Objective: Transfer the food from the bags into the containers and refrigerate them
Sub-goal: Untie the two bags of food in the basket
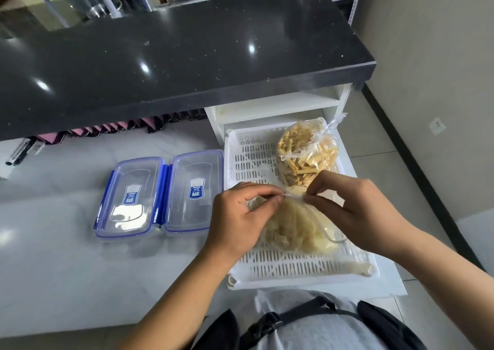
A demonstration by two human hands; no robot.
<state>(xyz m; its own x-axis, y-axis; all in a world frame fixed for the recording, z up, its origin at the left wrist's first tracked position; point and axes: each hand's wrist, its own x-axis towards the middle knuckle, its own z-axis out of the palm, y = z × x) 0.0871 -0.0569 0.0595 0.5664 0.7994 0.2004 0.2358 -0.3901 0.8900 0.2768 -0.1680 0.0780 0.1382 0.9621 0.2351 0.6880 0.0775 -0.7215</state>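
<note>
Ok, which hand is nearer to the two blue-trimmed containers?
Left. The left hand sits just right of the containers, over the left edge of the tray; the right hand is farther right, across the pale bag both hands pinch.

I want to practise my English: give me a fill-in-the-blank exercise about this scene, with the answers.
1. The left hand and the right hand pinch the top of the pale bag, which lies in the white ____.
2. The bag of yellow sticks lies ____ from the person than the pale bag.
3. On the table stand ____ clear containers with blue clips.
Missing words: tray; farther; two.
</note>
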